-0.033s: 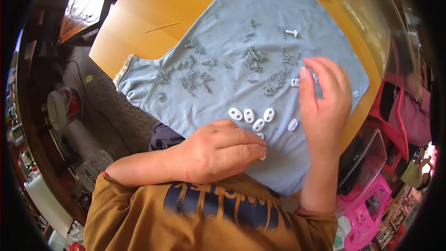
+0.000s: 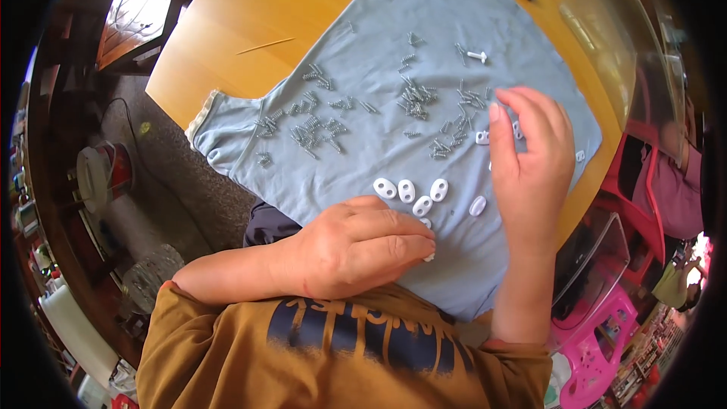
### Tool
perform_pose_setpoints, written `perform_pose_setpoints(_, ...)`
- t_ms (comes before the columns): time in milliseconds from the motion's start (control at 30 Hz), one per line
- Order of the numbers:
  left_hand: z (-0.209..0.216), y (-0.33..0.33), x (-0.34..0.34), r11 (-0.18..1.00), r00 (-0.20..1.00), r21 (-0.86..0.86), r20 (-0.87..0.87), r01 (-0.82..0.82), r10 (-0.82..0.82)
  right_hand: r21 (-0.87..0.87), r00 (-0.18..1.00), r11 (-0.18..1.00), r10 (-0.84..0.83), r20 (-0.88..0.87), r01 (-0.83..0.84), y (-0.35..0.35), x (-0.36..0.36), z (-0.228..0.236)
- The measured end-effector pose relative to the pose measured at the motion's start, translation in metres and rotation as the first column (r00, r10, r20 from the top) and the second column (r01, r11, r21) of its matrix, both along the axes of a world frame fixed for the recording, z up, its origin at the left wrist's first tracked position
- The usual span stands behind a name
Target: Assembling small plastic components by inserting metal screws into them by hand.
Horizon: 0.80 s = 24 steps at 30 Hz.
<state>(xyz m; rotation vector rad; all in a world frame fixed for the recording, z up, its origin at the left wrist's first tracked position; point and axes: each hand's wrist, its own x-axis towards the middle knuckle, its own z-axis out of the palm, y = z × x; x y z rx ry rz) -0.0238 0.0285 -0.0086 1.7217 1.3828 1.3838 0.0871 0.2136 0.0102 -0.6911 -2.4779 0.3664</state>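
Observation:
My left hand [image 2: 371,246] is closed near the front of a light blue cloth [image 2: 363,45], a bit of a small white plastic piece [image 2: 429,257] showing at its fingertips. White oval pieces with two holes [image 2: 422,205] lie in a group just beyond it. Over the right part of the cloth, my right hand [image 2: 532,140] has thumb and forefinger brought close in a pinch; whatever is between them is too small to make out. Close to those fingertips are small metal springs [image 2: 471,97], and more white pieces [image 2: 482,138] sit partly behind the hand.
More springs [image 2: 307,134] are scattered over the left and middle of the cloth. A white T-shaped piece [image 2: 477,57] lies farther back. On the bare wooden table [image 2: 219,7] rests a thin wooden stick [image 2: 265,46]. A pink plastic chair [image 2: 598,348] stands at the lower right.

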Motion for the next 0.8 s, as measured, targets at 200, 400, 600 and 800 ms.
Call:
perform_pose_setpoints(200, -0.006, 0.011, -0.004, 0.999, 0.992, 0.031, 0.120, -0.040, 0.036, 0.018, 0.995, 0.995, 0.096, 0.024, -0.096, 0.014, -0.029, 0.005)
perform_pose_setpoints(400, -0.011, 0.012, -0.005, 0.994, 0.990, 0.096, 0.140, -0.046, 0.032, -0.113, 0.995, 0.989, 0.096, 0.039, -0.091, 0.006, -0.028, 0.007)
perform_pose_setpoints(600, -0.013, 0.013, -0.009, 0.996, 0.982, 0.089, 0.190, -0.026, 0.009, -0.142, 0.986, 0.990, 0.021, 0.166, 0.002, 0.005, -0.037, 0.002)
perform_pose_setpoints(800, -0.017, 0.009, -0.008, 0.993, 0.980, 0.113, 0.198, -0.042, 0.019, -0.252, 0.950, 0.956, -0.070, 0.305, 0.151, 0.003, -0.045, 0.010)
